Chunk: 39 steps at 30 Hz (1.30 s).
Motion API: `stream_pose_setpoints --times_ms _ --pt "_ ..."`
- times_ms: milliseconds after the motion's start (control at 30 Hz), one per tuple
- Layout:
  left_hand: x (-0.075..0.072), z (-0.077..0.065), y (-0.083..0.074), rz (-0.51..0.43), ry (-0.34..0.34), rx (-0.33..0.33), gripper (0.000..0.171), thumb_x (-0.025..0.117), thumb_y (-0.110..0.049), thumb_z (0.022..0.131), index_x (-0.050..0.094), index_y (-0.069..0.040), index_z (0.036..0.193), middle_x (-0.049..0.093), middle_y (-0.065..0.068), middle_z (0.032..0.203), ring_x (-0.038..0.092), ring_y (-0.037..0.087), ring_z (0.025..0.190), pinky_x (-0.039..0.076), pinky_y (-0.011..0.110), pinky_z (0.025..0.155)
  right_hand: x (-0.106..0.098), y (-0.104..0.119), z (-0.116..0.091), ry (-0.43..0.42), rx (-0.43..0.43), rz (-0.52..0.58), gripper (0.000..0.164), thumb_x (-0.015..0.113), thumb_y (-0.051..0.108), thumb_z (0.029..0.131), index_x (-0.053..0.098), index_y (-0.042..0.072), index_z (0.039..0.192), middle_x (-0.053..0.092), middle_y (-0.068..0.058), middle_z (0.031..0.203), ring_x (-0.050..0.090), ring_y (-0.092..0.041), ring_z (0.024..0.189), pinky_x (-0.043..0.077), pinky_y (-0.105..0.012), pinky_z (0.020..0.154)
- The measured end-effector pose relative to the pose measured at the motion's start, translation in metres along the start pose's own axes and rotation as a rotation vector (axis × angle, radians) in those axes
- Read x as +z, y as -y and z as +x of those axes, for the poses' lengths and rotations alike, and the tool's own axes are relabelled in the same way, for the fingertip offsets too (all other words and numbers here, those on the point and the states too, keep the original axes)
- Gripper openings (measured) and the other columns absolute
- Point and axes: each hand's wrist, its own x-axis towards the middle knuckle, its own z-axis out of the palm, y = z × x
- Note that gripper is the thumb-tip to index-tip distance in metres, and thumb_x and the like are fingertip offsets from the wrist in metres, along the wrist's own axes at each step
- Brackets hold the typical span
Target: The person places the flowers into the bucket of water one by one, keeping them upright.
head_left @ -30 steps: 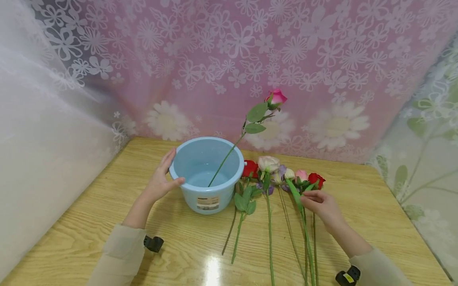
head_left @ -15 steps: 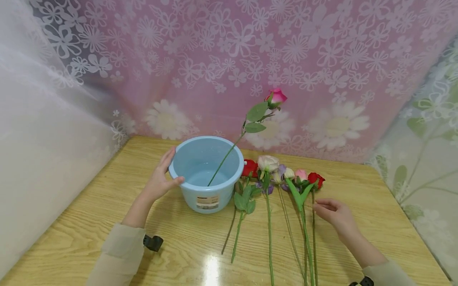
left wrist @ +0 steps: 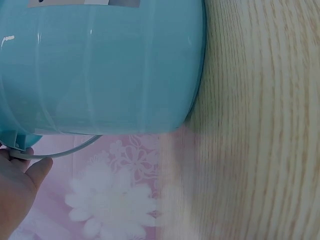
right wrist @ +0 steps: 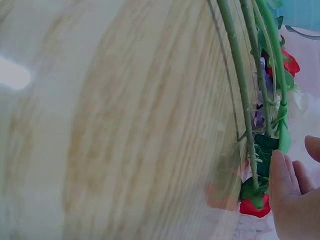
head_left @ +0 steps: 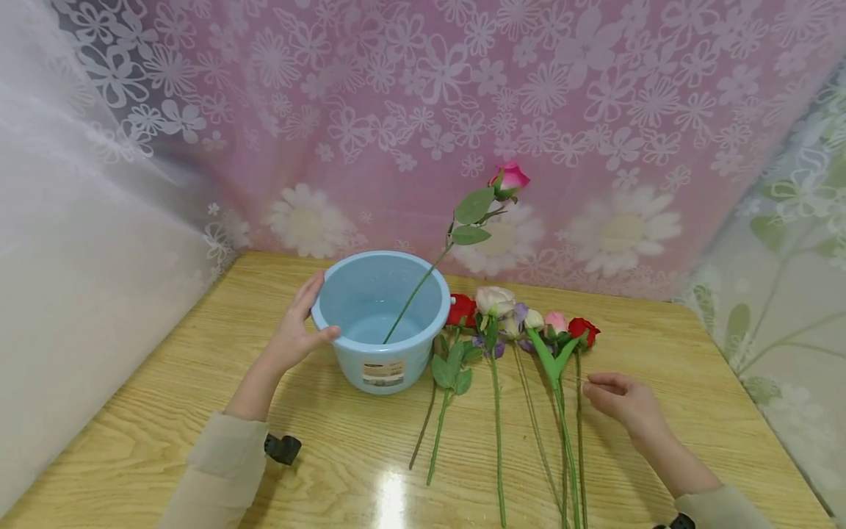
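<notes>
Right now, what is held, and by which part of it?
The left grip holds the round light-blue plastic bucket by its left rim; the right grip holds nothing.

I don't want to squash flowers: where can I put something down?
Bare table: left of the left hand, to the white curtain; in front of the bucket, between the black wrist camera and the stems; right of the right hand, to the leafy curtain. It's crowded right of the bucket, where flower heads bunch.
</notes>
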Motion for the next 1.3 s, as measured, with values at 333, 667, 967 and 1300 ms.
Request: stream_pose_setpoints --times_ms 333,667,967,1300 --pt "0.0 0.0 0.003 0.009 -0.009 0.008 0.094 0.067 -0.045 0.073 0.016 -0.005 0.141 0.01 0.014 0.145 0.015 0.032 0.129 0.021 0.049 0.101 0.0 -0.005 -0.001 0.07 0.089 0.023 0.055 0.055 0.017 0.087 0.033 -0.018 0.124 0.055 -0.021 0.109 0.06 -0.012 0.086 0.05 -0.028 0.076" --pt "0.001 -0.001 0.0 0.009 -0.016 0.007 0.096 0.066 -0.046 0.073 0.016 0.0 0.14 0.011 0.013 0.145 0.015 0.031 0.129 0.022 0.048 0.101 0.003 -0.009 0.0 0.111 0.14 0.05 0.056 0.055 0.011 0.086 0.03 -0.022 0.123 0.052 -0.024 0.111 0.059 -0.01 0.085 0.049 -0.029 0.077" --pt "0.001 -0.001 0.002 0.018 -0.016 0.011 0.096 0.066 -0.047 0.073 0.016 0.0 0.14 0.011 0.014 0.145 0.016 0.034 0.129 0.022 0.05 0.1 0.004 -0.012 0.002 0.123 0.165 0.059 0.054 0.056 0.007 0.085 0.031 -0.023 0.122 0.057 -0.016 0.103 0.059 -0.01 0.084 0.05 -0.028 0.075" --pt "0.001 0.0 0.002 0.011 -0.017 0.006 0.098 0.066 -0.048 0.072 0.016 -0.001 0.141 0.011 0.014 0.145 0.016 0.033 0.129 0.022 0.05 0.1 0.005 -0.01 0.007 0.114 0.214 0.059 0.054 0.057 0.011 0.085 0.033 -0.021 0.122 0.06 -0.006 0.093 0.059 -0.012 0.079 0.051 -0.028 0.071"
